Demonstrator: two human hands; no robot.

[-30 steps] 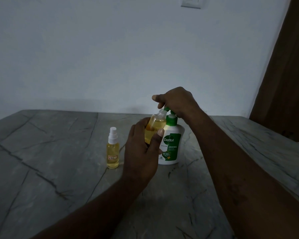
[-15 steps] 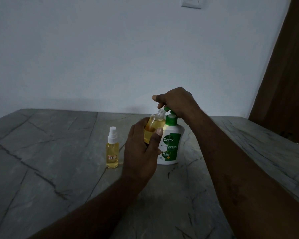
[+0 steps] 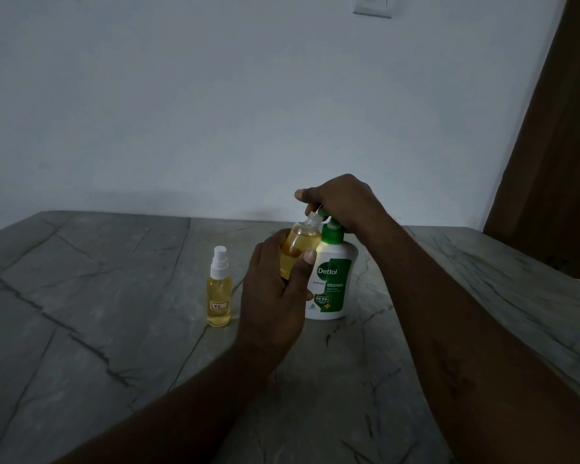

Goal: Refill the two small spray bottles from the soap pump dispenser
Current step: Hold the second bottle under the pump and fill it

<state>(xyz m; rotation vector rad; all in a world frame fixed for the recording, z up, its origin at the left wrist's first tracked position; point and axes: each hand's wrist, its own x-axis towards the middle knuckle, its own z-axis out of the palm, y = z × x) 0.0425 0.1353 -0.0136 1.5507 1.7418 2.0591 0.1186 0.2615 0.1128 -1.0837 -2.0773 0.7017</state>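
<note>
The left hand [image 3: 275,293] grips an uncapped spray bottle [image 3: 298,244], tilted, neck beneath the green pump nozzle. The right hand [image 3: 340,199] covers the Dettol dispenser [image 3: 332,283] pump head. A capped spray bottle [image 3: 219,289] stands left on the marble table [image 3: 81,329].

Worktop lying open left and front

Capped spray bottle [image 3: 219,288] standing just left of the left hand [image 3: 275,296], narrowing that gap.

- Two small spray bottles: one capped bottle [image 3: 219,289] standing on the table, and one open bottle [image 3: 298,244] held up in the air.
- One soap pump dispenser [image 3: 332,279], white with a green top.
- Two bare hands: the left hand [image 3: 275,289] and the right hand [image 3: 342,199].
- One grey stone table [image 3: 98,329].
- One wall switch plate [image 3: 372,6].
</note>
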